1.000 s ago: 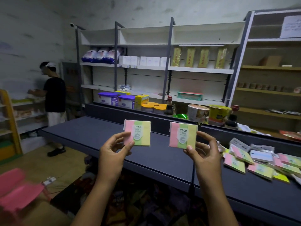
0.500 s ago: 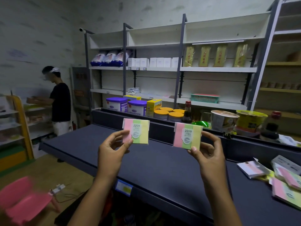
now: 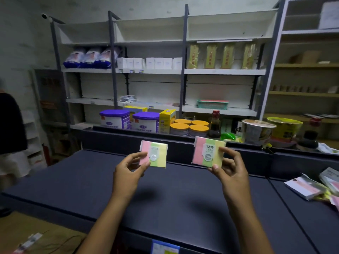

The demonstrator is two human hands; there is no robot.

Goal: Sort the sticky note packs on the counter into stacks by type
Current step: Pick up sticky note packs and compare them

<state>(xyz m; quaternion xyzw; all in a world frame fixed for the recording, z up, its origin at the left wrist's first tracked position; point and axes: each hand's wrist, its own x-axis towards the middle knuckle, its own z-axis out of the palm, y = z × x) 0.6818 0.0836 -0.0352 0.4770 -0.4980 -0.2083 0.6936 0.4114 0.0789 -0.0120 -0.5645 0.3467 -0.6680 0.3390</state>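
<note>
My left hand (image 3: pixel 128 173) pinches a pink, green and yellow sticky note pack (image 3: pixel 156 155) marked 2209, held upright above the dark counter (image 3: pixel 91 189). My right hand (image 3: pixel 229 171) holds a second, matching three-colour pack (image 3: pixel 205 153), also marked 2209, a little higher and to the right. Both packs face me. At the counter's far right edge lies a loose pile of other packs (image 3: pixel 308 187), partly cut off by the frame.
A raised dark ledge (image 3: pixel 183 142) runs behind the counter, with tins (image 3: pixel 114 119), orange-lidded jars (image 3: pixel 189 127), a sauce bottle (image 3: pixel 215 125) and noodle bowls (image 3: pixel 256 131) beyond it. White shelving (image 3: pixel 183 71) fills the back wall. A person in black stands at the far left (image 3: pixel 9 125).
The view has swung left and closer to the counter. Both hands with their packs have lowered slightly toward the surface; the pile at the right has slid nearly out of frame.
</note>
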